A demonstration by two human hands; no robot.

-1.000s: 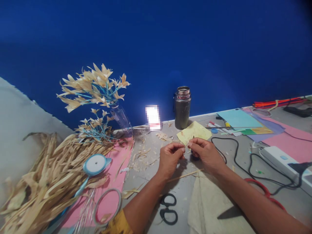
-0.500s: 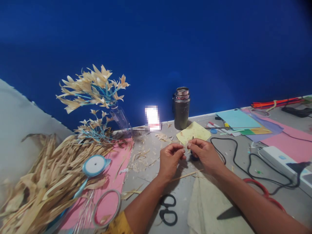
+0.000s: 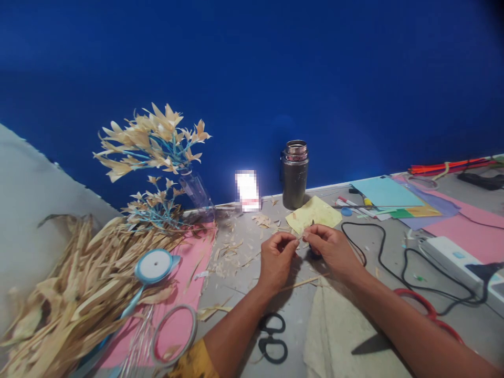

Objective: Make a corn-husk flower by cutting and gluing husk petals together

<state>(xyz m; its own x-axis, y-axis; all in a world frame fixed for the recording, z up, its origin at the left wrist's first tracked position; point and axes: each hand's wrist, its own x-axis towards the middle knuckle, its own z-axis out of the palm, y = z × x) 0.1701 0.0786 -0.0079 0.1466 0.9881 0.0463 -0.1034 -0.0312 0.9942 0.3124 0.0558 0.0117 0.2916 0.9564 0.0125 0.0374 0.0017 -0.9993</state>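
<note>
Above the gray table (image 3: pixel 293 310), near the yellow paper (image 3: pixel 315 210), pinching 1 tiny pale piece (image 3: pixel 300 238) narrowly between left hand (image 3: pixel 277 257) and right hand (image 3: pixel 331 248); apparently mid fine finger work, calling next for a light, steady grip.

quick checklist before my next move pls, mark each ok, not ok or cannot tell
1. Fingertips of left hand and right hand close together: ok.
2. Firm grip on whatever is between them: cannot tell, too small to make out.
3. Right forearm clear of the red scissors: not ok, it crosses over them in this view.
4. Black scissors handles in sight: ok, between the forearms.
5. Bottle upright: ok.
6. Bottle lid on: not ok, the mouth is open.
</note>
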